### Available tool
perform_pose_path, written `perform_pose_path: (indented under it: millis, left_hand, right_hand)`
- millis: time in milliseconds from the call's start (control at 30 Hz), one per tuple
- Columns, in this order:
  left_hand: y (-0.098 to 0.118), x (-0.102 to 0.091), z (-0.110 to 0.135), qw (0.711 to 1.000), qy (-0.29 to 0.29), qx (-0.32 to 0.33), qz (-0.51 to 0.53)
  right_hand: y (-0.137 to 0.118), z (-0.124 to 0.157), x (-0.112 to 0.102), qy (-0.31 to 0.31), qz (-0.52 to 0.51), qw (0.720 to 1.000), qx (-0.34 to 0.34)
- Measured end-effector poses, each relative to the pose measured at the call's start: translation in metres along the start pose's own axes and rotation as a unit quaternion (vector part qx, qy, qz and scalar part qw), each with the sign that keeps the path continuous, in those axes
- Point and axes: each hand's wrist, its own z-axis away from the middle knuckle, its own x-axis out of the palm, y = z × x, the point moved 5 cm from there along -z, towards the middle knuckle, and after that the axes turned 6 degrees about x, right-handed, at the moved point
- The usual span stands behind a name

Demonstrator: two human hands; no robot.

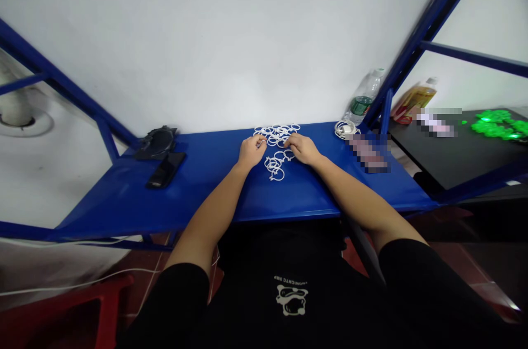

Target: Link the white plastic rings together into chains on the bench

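My left hand (252, 153) is closed at the left edge of a pile of thin white rings (277, 131). A small white bit shows at its fingertips, too small to name. On the other side my right hand (304, 148) has its fingers curled down at the pile's right edge; what they pinch, if anything, is hidden. Between the hands and closer to me lies a second, smaller group of white rings (272, 164) with little tabs on them. One single ring (277, 174) sits at its near end.
The blue tabletop (214, 173) meets a white wall. At left lie a black phone (166, 170) and a dark round object (159, 142). A coiled white cable (345, 129), a plastic bottle (363, 102) and a blurred-out item (368, 153) are at right. Blue frame bars flank both sides.
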Motion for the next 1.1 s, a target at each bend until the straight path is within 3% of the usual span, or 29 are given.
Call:
perform_pose_path:
  millis: [167,300,567,667,933,1100]
  left_hand:
    - [0.000,0.001,0.000,1.000,-0.005,0.012,0.001]
    - [0.000,0.000,0.000,0.999,-0.009,0.023,-0.020]
    - [0.006,0.004,0.002,0.997,-0.071,0.039,0.008]
    - [0.011,0.006,0.003,0.994,-0.087,0.058,0.016]
    - [0.019,0.009,0.003,0.988,-0.122,0.092,-0.009]
    - [0.025,0.011,0.004,0.981,-0.160,0.111,-0.017]
  right_hand:
    - [-0.039,0.011,0.007,-0.079,0.064,0.992,-0.068]
    - [-0.054,0.013,0.011,-0.079,0.067,0.991,-0.083]
    - [0.001,0.003,0.001,0.018,0.025,0.998,0.063]
    - [0.017,0.001,0.004,0.016,0.038,0.992,0.122]
    - [0.019,-0.004,0.016,-0.028,0.068,0.979,0.188]
    - [0.015,-0.005,0.017,-0.054,0.100,0.978,0.177]
